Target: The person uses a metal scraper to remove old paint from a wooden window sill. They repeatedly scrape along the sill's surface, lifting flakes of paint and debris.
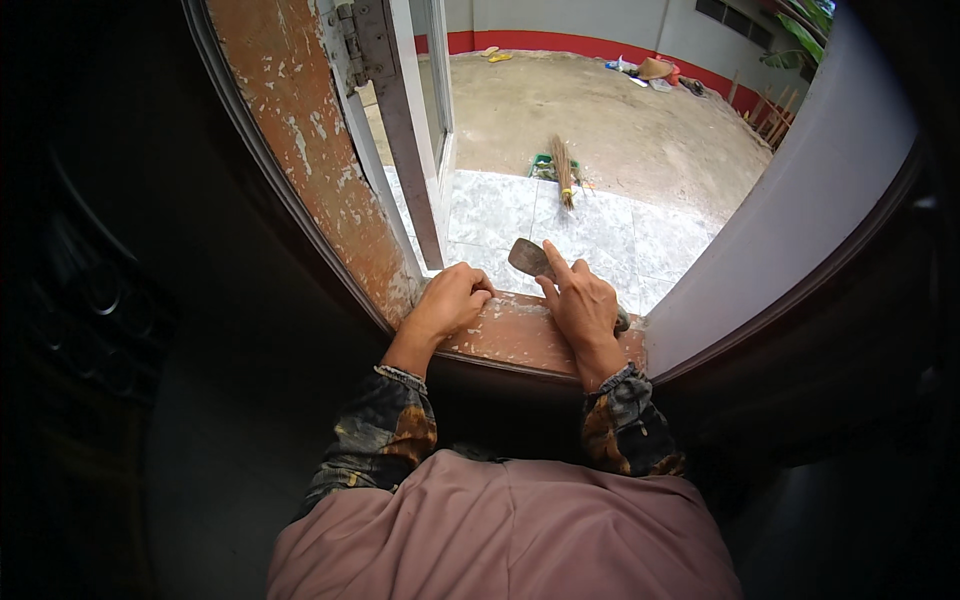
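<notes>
In my right hand (582,305) is a putty knife with a broad, dull, rounded blade (528,258); its forefinger stretches along the tool toward the blade. The end of its handle (622,320) shows beside the palm. The blade points up and left over the outer side of the wooden sill (510,335). My left hand (455,298) rests on the left end of the sill, its fingers curled in and nothing visible in them. Worn orange-brown paint with pale bare patches covers the sill and the left frame post (300,130).
An opened white window sash (445,180) hangs on a hinge (352,45) at left. A pale wall (800,180) bounds the right side. Outside, a straw broom (562,165) lies over a green dustpan (541,168) on white tiles (500,215). Yellow sandals (499,58) lie farther off.
</notes>
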`<state>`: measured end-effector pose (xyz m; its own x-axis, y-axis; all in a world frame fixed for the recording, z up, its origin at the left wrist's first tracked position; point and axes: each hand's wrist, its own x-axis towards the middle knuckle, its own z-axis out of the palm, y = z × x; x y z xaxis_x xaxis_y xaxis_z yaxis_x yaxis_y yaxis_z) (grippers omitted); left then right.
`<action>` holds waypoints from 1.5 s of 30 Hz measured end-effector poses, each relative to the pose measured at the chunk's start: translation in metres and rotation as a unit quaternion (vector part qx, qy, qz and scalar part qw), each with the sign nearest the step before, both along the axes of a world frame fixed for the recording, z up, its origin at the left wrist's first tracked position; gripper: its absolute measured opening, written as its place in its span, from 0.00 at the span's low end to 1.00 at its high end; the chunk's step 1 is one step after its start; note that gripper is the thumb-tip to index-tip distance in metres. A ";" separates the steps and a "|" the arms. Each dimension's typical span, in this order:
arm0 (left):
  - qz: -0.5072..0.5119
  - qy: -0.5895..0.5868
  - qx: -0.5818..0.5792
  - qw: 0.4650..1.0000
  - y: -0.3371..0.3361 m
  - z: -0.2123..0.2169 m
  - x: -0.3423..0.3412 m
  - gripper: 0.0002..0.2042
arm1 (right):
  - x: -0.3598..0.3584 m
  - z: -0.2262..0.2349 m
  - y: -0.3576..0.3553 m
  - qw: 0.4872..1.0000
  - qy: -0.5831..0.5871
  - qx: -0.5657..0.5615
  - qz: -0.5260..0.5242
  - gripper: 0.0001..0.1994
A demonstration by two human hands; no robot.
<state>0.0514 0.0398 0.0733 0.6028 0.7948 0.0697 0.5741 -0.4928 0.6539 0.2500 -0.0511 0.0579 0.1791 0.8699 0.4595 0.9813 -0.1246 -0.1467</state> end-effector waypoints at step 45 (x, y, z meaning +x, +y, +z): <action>0.038 -0.099 0.128 0.986 -0.039 -0.011 0.012 0.06 | 0.006 0.015 -0.003 0.998 -0.009 0.004 0.058 0.27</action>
